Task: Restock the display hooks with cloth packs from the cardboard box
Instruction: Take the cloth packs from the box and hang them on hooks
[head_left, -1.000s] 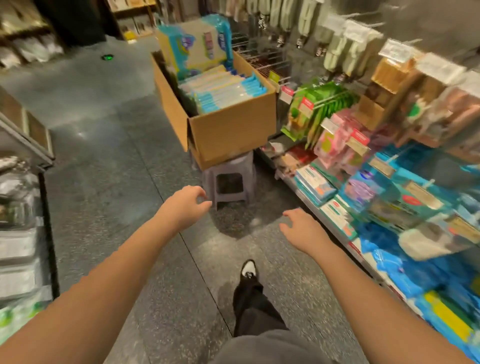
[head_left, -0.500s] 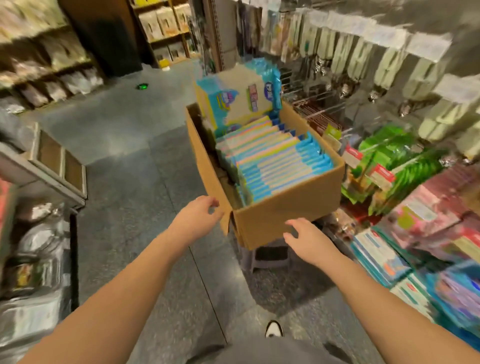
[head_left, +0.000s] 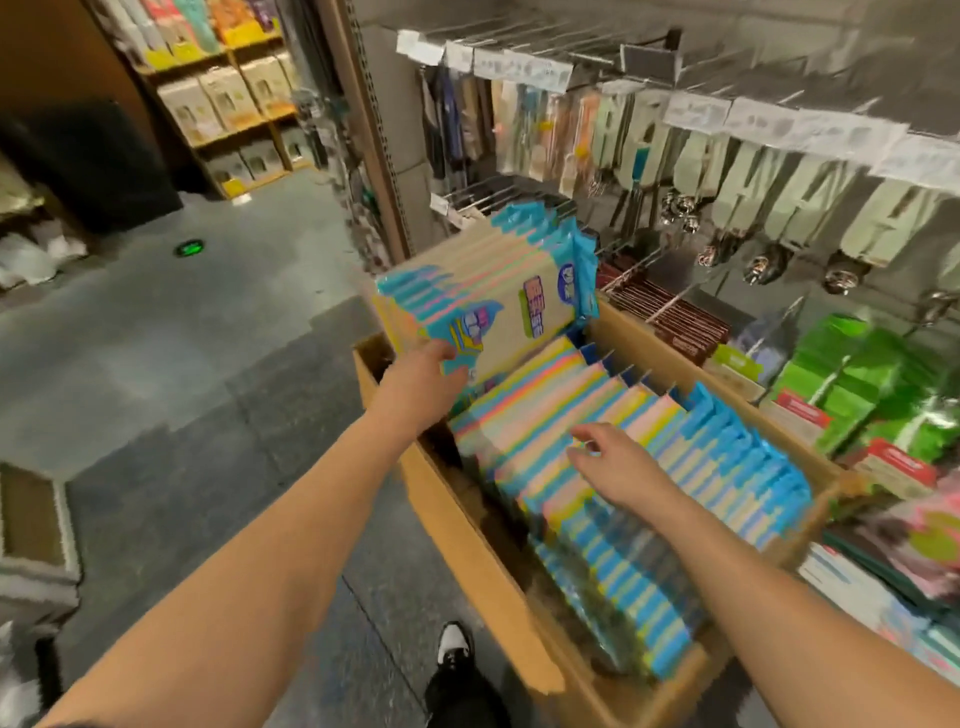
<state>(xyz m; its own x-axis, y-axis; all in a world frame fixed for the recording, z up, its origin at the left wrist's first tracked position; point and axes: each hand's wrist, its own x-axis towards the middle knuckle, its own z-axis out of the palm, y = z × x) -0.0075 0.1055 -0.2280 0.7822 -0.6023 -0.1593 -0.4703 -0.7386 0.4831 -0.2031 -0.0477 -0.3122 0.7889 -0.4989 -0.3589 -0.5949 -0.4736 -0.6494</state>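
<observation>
Left hand (head_left: 422, 375) touches upright cloth packs (head_left: 498, 296) in cardboard box (head_left: 485, 566).

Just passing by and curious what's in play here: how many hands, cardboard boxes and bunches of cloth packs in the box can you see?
Hands: 2, left hand touching the upright bunch, right hand above the filed row
Cardboard box: 1
Bunches of cloth packs: 2, upright bunch and filed row
Total: 5
Single packs are too blurred to count.

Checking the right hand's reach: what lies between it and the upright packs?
Head view: only rows of pastel-striped cloth packs separate right hand from upright packs.
</observation>
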